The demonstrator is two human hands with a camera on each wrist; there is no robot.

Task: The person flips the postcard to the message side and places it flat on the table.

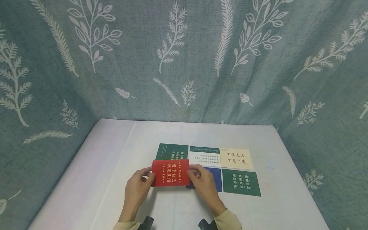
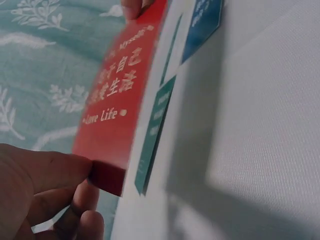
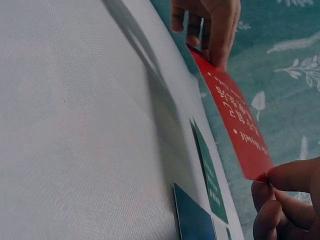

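A red card (image 1: 171, 172) with gold lettering, "Be Myself" and "Love Life" among it, is held up over the table between both hands. My left hand (image 1: 137, 188) pinches its left end between thumb and fingers. At the opposite end my right hand (image 1: 204, 185) pinches the right edge. Both wrist views show the red card (image 2: 117, 95) raised off the white surface, casting a shadow. In the head view it overlaps a green card (image 1: 169, 150) and a blue card (image 1: 214, 177) lying behind it, partly hiding both.
On the white tabletop (image 1: 115, 159) also lie a white card with a green band (image 1: 204, 158), a cream card (image 1: 236, 158) and a dark green card (image 1: 241, 182), grouped in rows. A teal leaf-patterned curtain (image 1: 198, 64) encloses the back and sides.
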